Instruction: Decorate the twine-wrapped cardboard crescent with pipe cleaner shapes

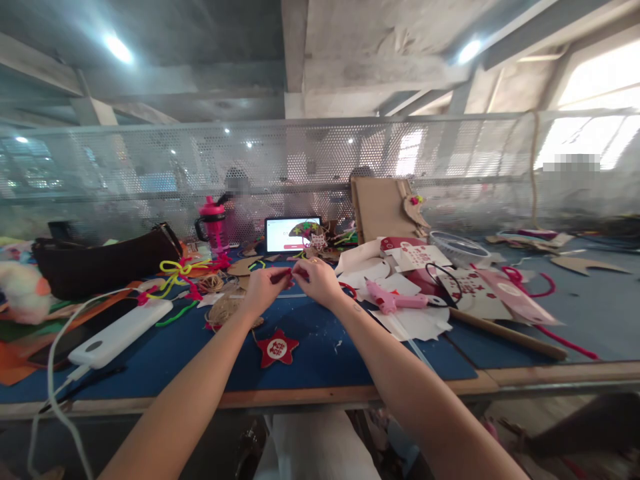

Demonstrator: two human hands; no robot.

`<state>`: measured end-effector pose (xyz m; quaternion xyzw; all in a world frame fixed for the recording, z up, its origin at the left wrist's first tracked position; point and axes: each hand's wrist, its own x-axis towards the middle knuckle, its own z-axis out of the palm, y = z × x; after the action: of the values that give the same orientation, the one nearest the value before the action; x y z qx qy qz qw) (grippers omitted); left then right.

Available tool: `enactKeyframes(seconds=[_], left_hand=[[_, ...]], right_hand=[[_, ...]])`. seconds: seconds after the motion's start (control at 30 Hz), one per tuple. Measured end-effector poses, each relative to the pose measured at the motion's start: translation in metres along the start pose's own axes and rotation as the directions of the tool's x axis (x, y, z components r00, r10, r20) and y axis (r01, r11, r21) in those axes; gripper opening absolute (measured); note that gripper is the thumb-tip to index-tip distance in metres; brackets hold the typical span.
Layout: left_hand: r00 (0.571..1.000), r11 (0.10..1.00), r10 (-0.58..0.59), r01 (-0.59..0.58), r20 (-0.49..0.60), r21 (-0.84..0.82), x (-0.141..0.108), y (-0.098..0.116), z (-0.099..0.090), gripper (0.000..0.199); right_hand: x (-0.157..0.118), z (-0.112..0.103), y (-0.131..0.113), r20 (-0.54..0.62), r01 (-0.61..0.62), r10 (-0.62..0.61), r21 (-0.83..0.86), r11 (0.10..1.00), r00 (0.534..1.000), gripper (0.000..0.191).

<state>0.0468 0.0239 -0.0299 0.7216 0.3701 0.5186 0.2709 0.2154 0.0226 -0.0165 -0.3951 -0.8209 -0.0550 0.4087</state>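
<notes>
Blue mat (330, 357): left hand (264, 291), right hand (318, 283) pinch red pipe cleaner (283, 273).

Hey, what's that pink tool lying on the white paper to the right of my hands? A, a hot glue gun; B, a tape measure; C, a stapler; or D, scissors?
A: the hot glue gun lies on the white paper, right of the right hand, showing a gun shape with a pointed nozzle.
</notes>
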Motion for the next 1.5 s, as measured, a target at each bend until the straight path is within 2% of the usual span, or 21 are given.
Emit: enactKeyframes(seconds=[0.33, 0.63, 1.0, 1.1, 1.17, 1.33, 1.4, 1.5], left_hand=[[0.990, 0.994, -0.091, 0.084, -0.110, -0.069, 0.001, 0.003, 0.005, 0.027], [0.992, 0.961, -0.121, 0.109, -0.032, -0.255, 0.000, 0.010, 0.004, 0.037], [0.975, 0.946, -0.203, 0.171, -0.092, -0.275, 0.002, 0.000, 0.004, 0.031], [0.975, 0.932, -0.197, 0.153, -0.104, -0.328, 0.002, 0.000, 0.005, 0.031], [0.972, 0.916, -0.208, 0.153, -0.112, -0.371, 0.002, 0.002, 0.005, 0.031], [0.948, 0.860, -0.307, 0.236, -0.089, -0.452, 0.002, 0.008, 0.006, 0.031], [0.945, 0.848, -0.324, 0.267, -0.048, -0.458, 0.002, 0.011, 0.006, 0.032], [0.941, 0.836, -0.338, 0.309, 0.018, -0.454, 0.001, 0.014, 0.006, 0.031]], right_hand=[[-0.001, 0.004, -0.009, -0.016, -0.010, 0.008, -0.123, 0.992, 1.000, 0.013], [0.000, -0.002, -0.006, -0.058, -0.060, 0.055, -0.089, 0.994, 0.997, 0.010], [-0.001, 0.000, -0.011, -0.034, -0.102, 0.100, -0.060, 0.993, 0.994, 0.011], [0.000, 0.001, -0.010, -0.044, -0.108, 0.108, 0.008, 0.994, 0.993, 0.012], [0.000, 0.002, -0.007, -0.044, -0.134, 0.141, 0.131, 0.982, 0.989, 0.015], [0.001, 0.011, 0.005, 0.027, -0.191, 0.205, 0.494, 0.848, 0.978, 0.027], [0.000, 0.013, 0.008, 0.019, -0.193, 0.215, 0.523, 0.830, 0.976, 0.027], [0.000, 0.014, 0.008, -0.019, -0.189, 0.220, 0.447, 0.874, 0.975, 0.023]])
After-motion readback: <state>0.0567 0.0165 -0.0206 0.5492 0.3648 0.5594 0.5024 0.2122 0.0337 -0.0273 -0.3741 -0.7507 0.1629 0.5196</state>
